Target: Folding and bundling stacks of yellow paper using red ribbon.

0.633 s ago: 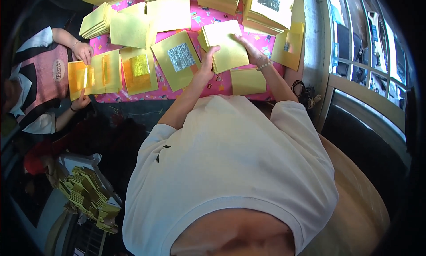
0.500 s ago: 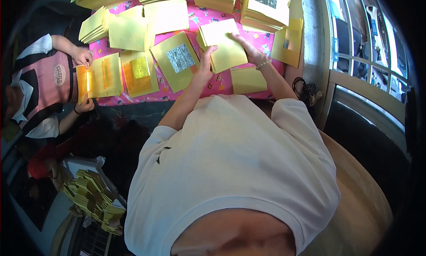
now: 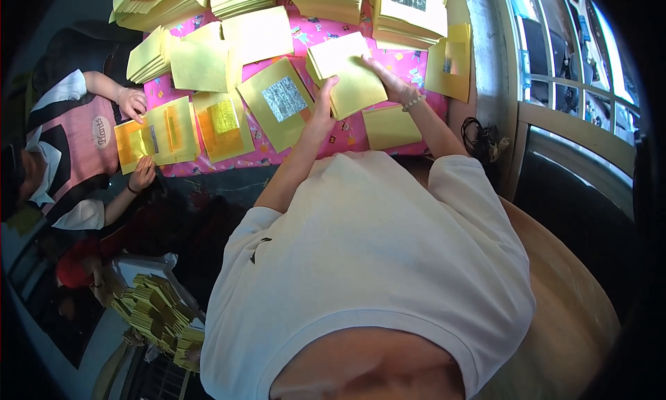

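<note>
Between hands (image 3: 323, 109) (image 3: 390, 81), paper stack (image 3: 352, 74) (touching both)

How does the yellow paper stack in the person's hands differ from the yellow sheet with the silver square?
The stack is held between the left hand and right hand; the sheet lies on the pink cover. The stack's top looks plain; the sheet bears a silver square. Both are yellow.

Note stack of yellow paper (image 3: 352, 77): approx. rect., several layers thick, w/ pale top face, brightest twd. far end. Held betw. L hand (image 3: 321, 114) + R hand (image 3: 390, 83), far end angled twd. L. Shows lower layers peeking out along L edge.
</note>
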A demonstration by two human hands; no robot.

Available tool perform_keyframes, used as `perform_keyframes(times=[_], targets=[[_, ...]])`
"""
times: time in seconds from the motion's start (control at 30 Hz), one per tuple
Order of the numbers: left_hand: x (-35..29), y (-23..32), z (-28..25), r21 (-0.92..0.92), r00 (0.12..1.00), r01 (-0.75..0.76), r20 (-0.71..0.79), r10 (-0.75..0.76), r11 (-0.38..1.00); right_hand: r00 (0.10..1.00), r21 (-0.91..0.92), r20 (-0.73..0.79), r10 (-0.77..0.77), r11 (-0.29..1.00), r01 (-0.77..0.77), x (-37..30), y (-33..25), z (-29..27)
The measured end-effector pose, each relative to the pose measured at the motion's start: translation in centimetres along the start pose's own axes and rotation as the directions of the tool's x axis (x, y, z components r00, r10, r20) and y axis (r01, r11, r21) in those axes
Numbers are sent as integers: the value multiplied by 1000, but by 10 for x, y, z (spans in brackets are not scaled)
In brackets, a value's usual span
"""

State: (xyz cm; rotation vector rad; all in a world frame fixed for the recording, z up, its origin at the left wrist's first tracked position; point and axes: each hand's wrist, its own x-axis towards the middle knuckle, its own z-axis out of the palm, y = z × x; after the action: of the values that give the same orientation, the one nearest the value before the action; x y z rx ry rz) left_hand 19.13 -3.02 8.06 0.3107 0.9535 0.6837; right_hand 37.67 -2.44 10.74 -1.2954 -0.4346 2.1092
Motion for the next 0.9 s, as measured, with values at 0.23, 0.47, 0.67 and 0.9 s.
perform_keyframes(times=[0.23, 0.47, 0.67, 0.9], targets=[[1, 6, -9, 51, 1000, 1, 17, -1, 999, 998, -81, 66, -19, 996, 24, 11, -18, -6], [29, 37, -10, -88, 998, -7, -66, 1, 996, 995, -99, 92, 26, 995, -17, 40, -49, -6], [38, 36, -9, 50, 999, 12, -44, -10, 999, 992, -153, 108, 66, 987, -49, 43, -51, 0], [40, 37, -9, 70, 997, -24, -71, 29, 997, 987, -234, 108, 116, 968, -88, 40, -59, 10]])
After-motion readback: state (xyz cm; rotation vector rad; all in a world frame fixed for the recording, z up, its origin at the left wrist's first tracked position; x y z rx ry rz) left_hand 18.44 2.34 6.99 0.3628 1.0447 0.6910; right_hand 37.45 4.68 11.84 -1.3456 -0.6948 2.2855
